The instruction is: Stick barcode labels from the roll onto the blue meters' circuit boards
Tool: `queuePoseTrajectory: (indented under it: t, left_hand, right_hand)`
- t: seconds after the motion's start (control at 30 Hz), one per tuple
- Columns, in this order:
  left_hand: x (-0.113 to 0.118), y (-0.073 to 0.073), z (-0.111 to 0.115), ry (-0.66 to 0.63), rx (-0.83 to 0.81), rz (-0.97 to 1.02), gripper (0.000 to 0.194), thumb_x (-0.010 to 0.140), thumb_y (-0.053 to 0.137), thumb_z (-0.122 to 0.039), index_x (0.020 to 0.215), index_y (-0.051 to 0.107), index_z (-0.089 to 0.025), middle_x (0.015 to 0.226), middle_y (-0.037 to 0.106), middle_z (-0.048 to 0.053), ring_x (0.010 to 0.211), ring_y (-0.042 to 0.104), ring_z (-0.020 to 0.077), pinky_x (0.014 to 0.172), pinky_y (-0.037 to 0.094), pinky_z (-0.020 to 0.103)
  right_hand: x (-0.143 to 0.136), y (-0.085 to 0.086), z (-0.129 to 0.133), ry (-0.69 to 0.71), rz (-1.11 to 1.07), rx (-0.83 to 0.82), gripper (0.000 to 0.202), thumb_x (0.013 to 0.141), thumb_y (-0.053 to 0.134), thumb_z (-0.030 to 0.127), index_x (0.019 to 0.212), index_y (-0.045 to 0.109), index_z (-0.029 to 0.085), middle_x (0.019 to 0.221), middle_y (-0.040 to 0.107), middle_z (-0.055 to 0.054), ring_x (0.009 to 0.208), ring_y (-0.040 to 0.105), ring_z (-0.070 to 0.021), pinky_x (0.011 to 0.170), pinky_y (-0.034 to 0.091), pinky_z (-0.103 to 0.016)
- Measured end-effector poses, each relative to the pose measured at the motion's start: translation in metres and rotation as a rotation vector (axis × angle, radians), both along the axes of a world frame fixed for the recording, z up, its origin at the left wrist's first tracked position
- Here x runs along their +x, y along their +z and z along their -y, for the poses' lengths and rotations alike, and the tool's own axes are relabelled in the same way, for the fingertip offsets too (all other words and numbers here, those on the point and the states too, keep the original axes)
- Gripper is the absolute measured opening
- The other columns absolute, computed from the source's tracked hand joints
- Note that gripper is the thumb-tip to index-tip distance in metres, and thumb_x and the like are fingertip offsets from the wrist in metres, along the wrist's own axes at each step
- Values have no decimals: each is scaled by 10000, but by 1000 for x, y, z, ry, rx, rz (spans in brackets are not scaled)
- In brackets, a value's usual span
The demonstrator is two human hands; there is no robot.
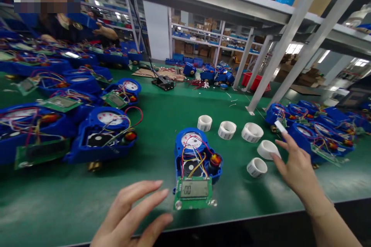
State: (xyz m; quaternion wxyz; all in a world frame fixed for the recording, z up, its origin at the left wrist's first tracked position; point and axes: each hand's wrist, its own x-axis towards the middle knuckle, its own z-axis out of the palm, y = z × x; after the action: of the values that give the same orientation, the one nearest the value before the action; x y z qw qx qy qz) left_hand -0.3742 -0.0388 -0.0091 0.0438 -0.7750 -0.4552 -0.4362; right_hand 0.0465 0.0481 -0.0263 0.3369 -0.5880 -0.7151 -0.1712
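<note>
A blue water meter body (pixel 177 150) lies uncovered in front of me, with a round dial, coloured wires and a black part inside. Its green circuit board (pixel 193 202) hangs over the near end, and the display reads "00". My left hand (pixel 139 212) is just left of the board, fingers apart and holding nothing. At the tip of its raised index finger, my right hand (pixel 295 162) carries a small white label (pixel 280 126). The thumb is at the edge of a white label roll (pixel 266 149); whether they touch I cannot tell.
More label rolls (pixel 227 129) stand in a curve right of the meter. Opened blue meters crowd the left (pixel 101 135) and right (pixel 310 131) of the green bench (pixel 156 123). Metal shelf posts (pixel 285 50) rise behind. A co-worker's hand (pixel 106 31) shows at the far left.
</note>
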Motion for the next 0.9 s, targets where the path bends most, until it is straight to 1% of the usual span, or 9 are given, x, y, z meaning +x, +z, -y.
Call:
queuePoseTrajectory:
  t: [0.07, 0.13, 0.23, 0.3, 0.43, 0.6, 0.67, 0.77, 0.9]
  left_hand:
    - [-3, 7, -12, -119, 41, -126, 396, 853, 704, -112, 1224, 630, -225, 1251, 610, 53, 1167, 584, 194, 1018, 501, 287]
    - [-5, 14, -22, -216, 51, -192, 465, 847, 646, 12, 1258, 622, -205, 1294, 612, 67, 1235, 551, 206, 1025, 497, 301]
    - [-7, 19, -35, -307, 49, -231, 540, 857, 577, 82, 1328, 587, -181, 1352, 615, 94, 1302, 514, 237, 1043, 487, 359]
    - [-9, 19, -41, -336, 47, -251, 554, 869, 562, 81, 1363, 562, -170, 1359, 626, 104, 1316, 504, 249, 1053, 479, 389]
    - [-8, 20, -50, -373, 36, -221, 511, 866, 604, 46, 1321, 611, -186, 1292, 688, 83, 1279, 525, 245, 1047, 477, 394]
    - [11, 37, -61, -461, -78, 93, 291, 885, 644, -72, 1093, 698, -269, 1080, 755, -2, 1064, 631, 156, 925, 532, 263]
    - [24, 51, -69, -438, -162, 171, 180, 919, 607, -133, 1019, 679, -264, 1003, 738, -8, 991, 650, 143, 875, 544, 244]
    - [43, 74, -85, -368, -346, 313, 112, 960, 549, -217, 921, 652, -233, 869, 698, -13, 820, 662, 126, 726, 550, 211]
    - [61, 99, -116, -353, -545, 476, 195, 924, 602, -361, 843, 651, -190, 688, 637, -33, 589, 577, 107, 524, 478, 190]
  right_hand:
    - [-28, 15, 26, 55, -217, 119, 830, 861, 716, 258, 1541, 242, 233, 1133, 739, -133, 1068, 694, -338, 924, 510, -561]
    - [-67, 24, 49, 356, -414, 159, 890, 856, 687, 122, 1549, 160, 308, 1036, 760, -51, 923, 736, -241, 880, 567, -466]
    - [-124, 22, 66, 663, -481, 270, 883, 842, 618, 12, 1540, 202, 358, 946, 782, -7, 770, 733, -190, 733, 616, -372]
    - [-150, 14, 67, 749, -472, 284, 882, 843, 610, 3, 1534, 209, 379, 956, 792, -12, 749, 733, -196, 687, 618, -370]
    - [-171, 4, 60, 747, -527, 309, 857, 854, 624, 21, 1490, 246, 454, 977, 792, 12, 721, 740, -200, 638, 602, -359]
    - [-187, 19, 61, 628, -856, 363, 763, 902, 624, 80, 1505, 264, 377, 805, 780, 37, 607, 692, -161, 668, 590, -365]
    - [-190, 30, 59, 525, -1092, 224, 741, 901, 672, 161, 1495, 274, 359, 768, 772, 47, 650, 705, -156, 719, 583, -354]
    - [-187, 49, 48, 430, -1391, -127, 859, 842, 757, 242, 1507, 219, 313, 724, 749, 54, 670, 707, -152, 713, 565, -307]
    - [-184, 72, 28, 466, -1635, -337, 995, 796, 798, 310, 1538, 138, 245, 642, 672, 84, 609, 670, -156, 720, 563, -328]
